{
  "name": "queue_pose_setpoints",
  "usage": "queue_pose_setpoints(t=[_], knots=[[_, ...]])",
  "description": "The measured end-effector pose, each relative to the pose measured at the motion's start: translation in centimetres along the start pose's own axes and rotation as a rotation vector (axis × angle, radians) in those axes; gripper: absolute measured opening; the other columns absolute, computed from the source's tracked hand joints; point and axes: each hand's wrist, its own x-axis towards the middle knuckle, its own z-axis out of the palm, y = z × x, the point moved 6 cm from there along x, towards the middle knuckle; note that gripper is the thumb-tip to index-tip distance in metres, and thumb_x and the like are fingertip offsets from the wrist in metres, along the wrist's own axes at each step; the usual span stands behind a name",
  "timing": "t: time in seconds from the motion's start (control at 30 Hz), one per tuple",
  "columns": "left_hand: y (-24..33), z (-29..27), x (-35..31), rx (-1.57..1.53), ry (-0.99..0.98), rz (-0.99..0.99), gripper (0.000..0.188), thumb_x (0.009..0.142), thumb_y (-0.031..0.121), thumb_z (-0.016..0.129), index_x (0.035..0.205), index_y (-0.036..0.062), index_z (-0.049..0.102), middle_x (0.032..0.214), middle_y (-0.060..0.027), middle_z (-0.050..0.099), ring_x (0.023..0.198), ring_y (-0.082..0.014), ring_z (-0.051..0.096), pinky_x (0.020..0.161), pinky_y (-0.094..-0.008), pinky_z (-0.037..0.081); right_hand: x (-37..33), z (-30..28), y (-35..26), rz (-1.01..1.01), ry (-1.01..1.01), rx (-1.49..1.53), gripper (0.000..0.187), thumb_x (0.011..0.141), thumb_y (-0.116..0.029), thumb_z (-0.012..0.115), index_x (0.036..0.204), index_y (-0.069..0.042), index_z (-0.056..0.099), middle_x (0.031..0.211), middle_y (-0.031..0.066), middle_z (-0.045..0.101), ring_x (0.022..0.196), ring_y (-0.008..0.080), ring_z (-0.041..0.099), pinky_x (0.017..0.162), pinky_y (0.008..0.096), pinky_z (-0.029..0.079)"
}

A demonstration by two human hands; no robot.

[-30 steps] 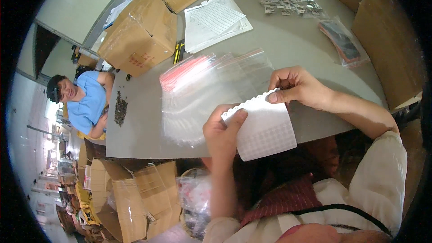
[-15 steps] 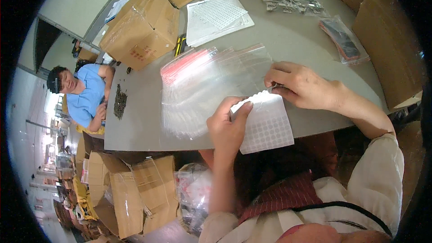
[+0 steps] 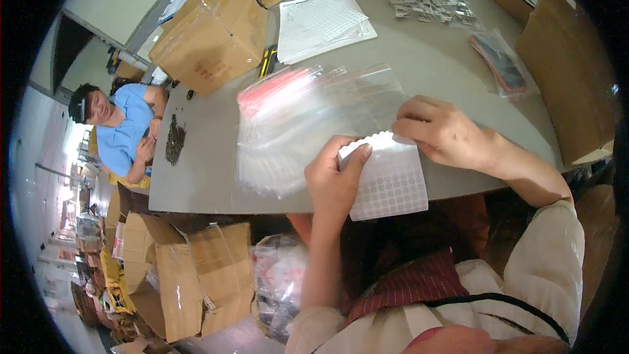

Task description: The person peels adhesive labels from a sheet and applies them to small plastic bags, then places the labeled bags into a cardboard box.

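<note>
A white sheet of round stickers (image 3: 389, 187) hangs over the near table edge, its top edge scalloped and bent. My left hand (image 3: 333, 177) grips the sheet's upper left corner, thumb in front. At the sheet's upper right corner is my right hand (image 3: 449, 132), its thumb and fingers pinched together; what lies between the fingertips is too small or hidden to tell. Just beyond both hands, clear zip bags (image 3: 295, 141) with red closure strips lie fanned out on the grey table (image 3: 203, 183).
Behind the bags lie sticker sheets (image 3: 324, 26) and a yellow-black cutter (image 3: 268, 61). Cardboard boxes stand left (image 3: 216, 39) and right (image 3: 567, 72). Small bagged parts (image 3: 432, 8) and a bagged dark stack (image 3: 499, 65) lie farther back. A person in blue (image 3: 128, 128) sits by a dark pile (image 3: 175, 141).
My right hand has lifted slightly off the sheet's top edge, its fingers drawn closer together. My left hand keeps its hold on the sheet. The whole view has shifted a little.
</note>
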Motion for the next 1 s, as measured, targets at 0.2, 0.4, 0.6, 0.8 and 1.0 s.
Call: queue_pose_setpoints(t=[0.2, 0.4, 0.6, 0.8, 1.0], knots=[[-0.2, -0.4, 0.1, 0.081, -0.021, 0.016, 0.014, 0.088, 0.01, 0.076, 0.098, 0.001, 0.071, 0.078, -0.0007, 0.067, 0.071, -0.0059, 0.055, 0.064, -0.024, 0.047, 2.5, -0.5, 2.3, 0.22, -0.086, 0.525, 0.012, 0.085, 0.005, 0.066, 0.096, 0.0, 0.065, 0.085, 0.0084, 0.066, 0.078, 0.022, 0.065, 0.07, 0.0334, 0.053], [2.8, 0.8, -0.6, 0.319, -0.162, 0.224, 0.018, 0.082, 0.009, 0.079, 0.098, 0.0046, 0.074, 0.091, -0.0095, 0.076, 0.078, -0.0173, 0.07, 0.071, -0.0274, 0.053, 6.0, 3.7, 7.2, 0.609, -0.589, 0.551, 0.028, 0.088, -0.023, 0.072, 0.099, 0.002, 0.065, 0.083, 0.0082, 0.064, 0.076, 0.0165, 0.062, 0.065, 0.0312, 0.051], [2.7, 0.2, -0.5, 0.56, 0.032, 0.544, 0.021, 0.078, 0.014, 0.08, 0.096, 0.0061, 0.073, 0.125, -0.0149, 0.069, 0.121, -0.0359, 0.06, 0.108, -0.047, 0.041, 5.9, 4.6, 9.1, 0.31, -0.407, 0.053, 0.032, 0.083, -0.025, 0.076, 0.083, 0.003, 0.059, 0.076, 0.0154, 0.062, 0.073, 0.0269, 0.062, 0.065, 0.0412, 0.048], [0.8, 1.3, 0.3, 0.518, -0.152, 0.436, 0.022, 0.079, 0.02, 0.078, 0.095, 0.0053, 0.072, 0.131, -0.0195, 0.065, 0.132, -0.0383, 0.052, 0.117, -0.0511, 0.031, 6.3, 1.9, 9.8, 0.345, -0.673, -0.204, 0.029, 0.081, -0.021, 0.076, 0.084, 0.002, 0.058, 0.077, 0.013, 0.061, 0.078, 0.0233, 0.062, 0.067, 0.0386, 0.048], [1.0, 1.9, 0.4, 0.432, -0.269, 0.391, 0.025, 0.08, 0.02, 0.078, 0.097, 0.0028, 0.072, 0.134, -0.0204, 0.063, 0.134, -0.0392, 0.05, 0.118, -0.0514, 0.03, 10.3, 5.9, 6.3, 0.189, -0.429, 0.257, 0.016, 0.081, -0.01, 0.07, 0.088, 0.0, 0.059, 0.081, 0.0134, 0.064, 0.081, 0.03, 0.063, 0.07, 0.039, 0.05]])
